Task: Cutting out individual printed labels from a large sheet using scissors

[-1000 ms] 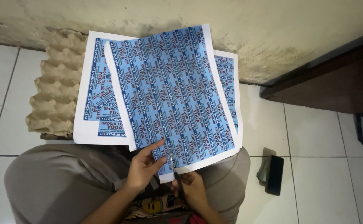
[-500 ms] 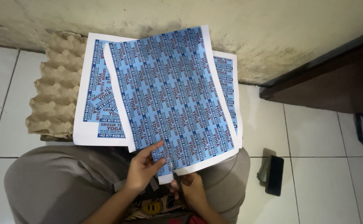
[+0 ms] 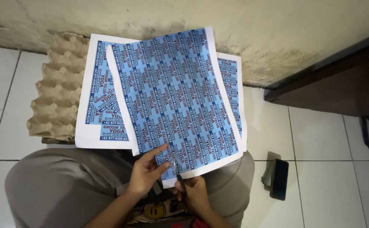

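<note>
A white sheet printed with rows of small blue labels [image 3: 176, 97] is held up over my lap. My left hand [image 3: 146, 171] pinches its lower edge, thumb on the printed side. My right hand [image 3: 195, 195] grips dark scissors [image 3: 177, 173] whose blades cut into the sheet's bottom edge. More printed sheets [image 3: 102, 109] lie under it on the floor.
A stack of brown cardboard egg trays [image 3: 56, 101] sits at the left against the wall. A black phone [image 3: 279, 179] lies on the white tile floor at the right. A dark wooden board [image 3: 332, 90] runs along the wall at the upper right.
The scissors have advanced slightly up into the sheet. The hands and sheet stay almost where they were.
</note>
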